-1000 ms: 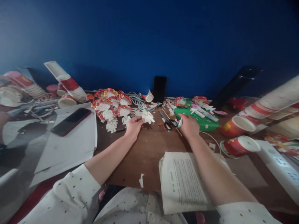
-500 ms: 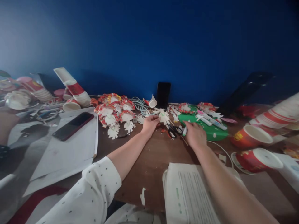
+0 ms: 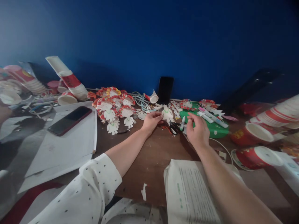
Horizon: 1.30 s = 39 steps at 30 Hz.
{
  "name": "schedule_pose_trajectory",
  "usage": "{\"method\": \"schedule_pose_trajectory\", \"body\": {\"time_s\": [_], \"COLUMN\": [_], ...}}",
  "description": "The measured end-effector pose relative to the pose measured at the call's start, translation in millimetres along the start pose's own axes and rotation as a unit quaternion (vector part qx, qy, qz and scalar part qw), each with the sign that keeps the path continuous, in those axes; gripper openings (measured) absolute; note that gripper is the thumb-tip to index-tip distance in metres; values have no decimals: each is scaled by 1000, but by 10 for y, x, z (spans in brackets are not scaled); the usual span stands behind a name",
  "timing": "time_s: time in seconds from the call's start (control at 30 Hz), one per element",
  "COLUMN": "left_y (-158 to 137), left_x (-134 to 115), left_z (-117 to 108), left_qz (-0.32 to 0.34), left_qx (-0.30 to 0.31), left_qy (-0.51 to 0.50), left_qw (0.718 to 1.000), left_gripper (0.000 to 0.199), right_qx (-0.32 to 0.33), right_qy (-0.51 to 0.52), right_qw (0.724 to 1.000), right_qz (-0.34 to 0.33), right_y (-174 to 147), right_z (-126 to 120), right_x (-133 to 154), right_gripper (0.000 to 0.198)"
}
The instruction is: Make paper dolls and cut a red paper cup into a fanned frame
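My left hand (image 3: 151, 123) is closed, pinching the edge of a white paper cutout figure (image 3: 167, 114) with green marking on it. To its right, my right hand (image 3: 198, 129) is open, thumb and fingers apart with nothing seen between them. Just left of those fingers is a white marker (image 3: 182, 123) with a green band. Black-handled scissors (image 3: 174, 127) lie between the two hands, below the cutout. Several similar paper figures with red-and-white curled tops (image 3: 109, 113) are piled left of my left hand.
A phone (image 3: 165, 90) leans on the blue wall; another phone (image 3: 70, 120) lies on white board at left. Pens (image 3: 212, 118) rest on a green sheet (image 3: 217, 132). Paper cups (image 3: 259, 133) stand at right, a cup stack (image 3: 72, 82) at left. A printed bundle (image 3: 187, 189) lies in front.
My right hand has let go of the green-banded marker and lifted slightly away to the right. My left hand keeps the paper figure, shifted slightly right. The camera view has moved a little.
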<state>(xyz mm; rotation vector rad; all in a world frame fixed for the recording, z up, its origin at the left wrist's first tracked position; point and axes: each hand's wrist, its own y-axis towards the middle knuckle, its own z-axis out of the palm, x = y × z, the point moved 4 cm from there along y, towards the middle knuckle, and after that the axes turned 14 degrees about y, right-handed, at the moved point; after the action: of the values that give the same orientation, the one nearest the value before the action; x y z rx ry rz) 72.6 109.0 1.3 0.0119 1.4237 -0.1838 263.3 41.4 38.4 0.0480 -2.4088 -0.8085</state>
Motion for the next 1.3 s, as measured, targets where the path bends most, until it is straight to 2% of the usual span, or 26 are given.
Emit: {"method": "schedule_pose_trajectory", "body": {"time_s": [0.07,0.17,0.27,0.33,0.47,0.57,0.73,0.93,1.13,1.3], "left_y": [-14,-33,-54,-70,-86,-82,-90,-129,-141,-105], "left_x": [-9,-16,-19,-21,-19,-12,-6,6,7,39], "left_z": [20,41,64,82,100,104,126,155,145,150], "left_qz": [13,24,20,17,6,-15,-44,-20,-28,-16], "left_qx": [20,36,45,53,68,84,107,142,137,137], "left_qy": [0,4,13,14,-7,-39,-67,-15,-20,-22], "left_qw": [1000,999,999,998,998,996,991,989,990,990], "left_gripper": [16,15,16,18,21,23,34,40,38,37], "right_qx": [6,59,135,160,146,124,97,109,145,110], "right_qy": [70,154,226,268,350,380,375,344,357,384], "right_qw": [998,984,958,939,904,887,891,907,900,891], "right_qz": [7,62,114,144,200,230,238,215,202,214], "right_y": [-38,-91,-131,-146,-162,-175,-172,-178,-227,-215], "right_z": [9,66,138,167,209,236,208,184,235,188], "right_x": [59,100,145,171,162,117,125,228,292,314], "right_gripper": [37,40,42,41,39,37,35,35,36,38]}}
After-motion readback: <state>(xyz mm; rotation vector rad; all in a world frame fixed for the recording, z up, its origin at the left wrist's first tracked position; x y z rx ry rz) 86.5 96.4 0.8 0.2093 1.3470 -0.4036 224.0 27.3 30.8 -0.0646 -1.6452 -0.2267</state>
